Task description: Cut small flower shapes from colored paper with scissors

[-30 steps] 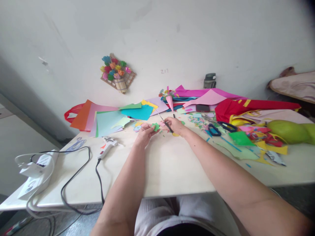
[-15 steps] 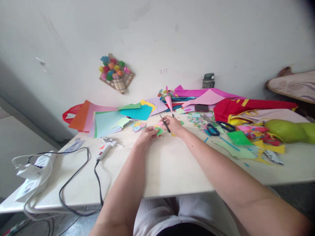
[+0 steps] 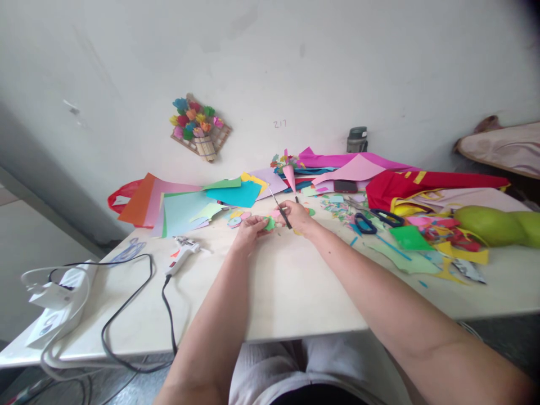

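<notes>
My left hand (image 3: 252,228) is closed in a pinch on a small green paper piece (image 3: 269,224), held a little above the table. Close beside it, my right hand (image 3: 297,217) is closed around a slim tool with a black handle and a thin metal shaft (image 3: 278,206). The shaft points up and away to the left, and the handle's end comes near the green paper. Bits of pink and yellow paper lie around my fingers, partly hidden by them. Several coloured paper rounds (image 3: 238,219) rest on the table left of my hands.
A hot glue gun (image 3: 184,254) with its black cord lies left, near a white power strip (image 3: 63,304). Coloured paper sheets (image 3: 185,208) spread along the back. At right are dark-handled scissors (image 3: 366,223), paper scraps (image 3: 411,237) and a green cushion-like thing (image 3: 493,224).
The green paper in my left hand has turned and shifted slightly left. Both hands keep their hold, with the slim tool at nearly the same slant.
</notes>
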{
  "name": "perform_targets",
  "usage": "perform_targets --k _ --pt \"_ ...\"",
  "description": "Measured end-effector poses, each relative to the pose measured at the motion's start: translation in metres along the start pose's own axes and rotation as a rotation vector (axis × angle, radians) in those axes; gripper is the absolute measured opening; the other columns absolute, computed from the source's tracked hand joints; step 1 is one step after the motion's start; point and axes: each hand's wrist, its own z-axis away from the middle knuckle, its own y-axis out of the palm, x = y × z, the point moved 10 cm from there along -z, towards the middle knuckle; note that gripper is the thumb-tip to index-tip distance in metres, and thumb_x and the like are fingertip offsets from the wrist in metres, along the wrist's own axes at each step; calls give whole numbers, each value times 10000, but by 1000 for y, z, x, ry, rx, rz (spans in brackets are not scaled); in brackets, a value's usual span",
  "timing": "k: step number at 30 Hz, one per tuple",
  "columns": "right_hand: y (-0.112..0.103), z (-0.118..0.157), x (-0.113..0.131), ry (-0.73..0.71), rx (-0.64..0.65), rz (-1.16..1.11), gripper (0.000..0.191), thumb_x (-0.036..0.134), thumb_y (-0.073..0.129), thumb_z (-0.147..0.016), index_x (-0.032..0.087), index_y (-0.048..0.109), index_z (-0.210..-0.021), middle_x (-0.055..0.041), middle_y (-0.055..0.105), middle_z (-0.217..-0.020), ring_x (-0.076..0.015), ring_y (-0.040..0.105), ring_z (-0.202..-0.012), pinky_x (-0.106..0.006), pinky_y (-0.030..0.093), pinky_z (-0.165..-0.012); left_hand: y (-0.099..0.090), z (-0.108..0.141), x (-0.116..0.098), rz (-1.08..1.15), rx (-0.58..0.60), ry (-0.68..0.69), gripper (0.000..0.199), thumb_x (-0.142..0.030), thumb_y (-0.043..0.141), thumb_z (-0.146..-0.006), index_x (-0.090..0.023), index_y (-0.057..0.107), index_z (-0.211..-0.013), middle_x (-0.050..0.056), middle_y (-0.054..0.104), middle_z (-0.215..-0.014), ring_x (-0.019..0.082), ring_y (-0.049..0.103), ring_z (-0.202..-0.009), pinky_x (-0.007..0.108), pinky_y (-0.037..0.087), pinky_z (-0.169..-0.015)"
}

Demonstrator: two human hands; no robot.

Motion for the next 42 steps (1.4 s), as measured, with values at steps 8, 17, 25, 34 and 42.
perform_targets --k 8,17,25,34,42 --pt "8 -2 -10 6 156 118 377 244 799 -542 147 539 -797 34 554 -553 -94 521 -490 -198 418 -413 -4 0 -11 47 -36 90 326 -349 799 -552 -158 570 -683 -18 623 -620 119 610 -563 290 515 -670" --pt "20 -2 -19 -43 288 350 369 389 767 -574 144 569 -767 39 534 -516 -81 484 -451 -195 371 -418 -6 0 -17 78 -45 143 302 -339 792 -571 -149 566 -637 -14 604 -609 146 637 -647 283 489 -703" --pt "14 -1 -11 -168 263 570 343 461 685 -635 157 588 -761 32 554 -562 -91 484 -488 -212 350 -461 -6 0 -17 125 -28 142 275 -302 785 -589 -143 567 -640 3 622 -657 171 648 -751 340 466 -830" --pt "11 4 5 -241 205 642 261 389 712 -601 181 627 -733 50 540 -553 -90 464 -509 -200 319 -470 -7 1 -15 156 -45 126 262 -270 788 -574 -147 563 -628 -3 623 -678 138 623 -725 316 480 -801" --pt "8 5 10 -257 172 697 252 340 750 -571 194 647 -750 38 581 -599 -104 494 -560 -199 329 -508 -6 1 -15 173 -44 125 257 -249 789 -566 -148 556 -612 -23 588 -631 117 601 -680 313 477 -797"
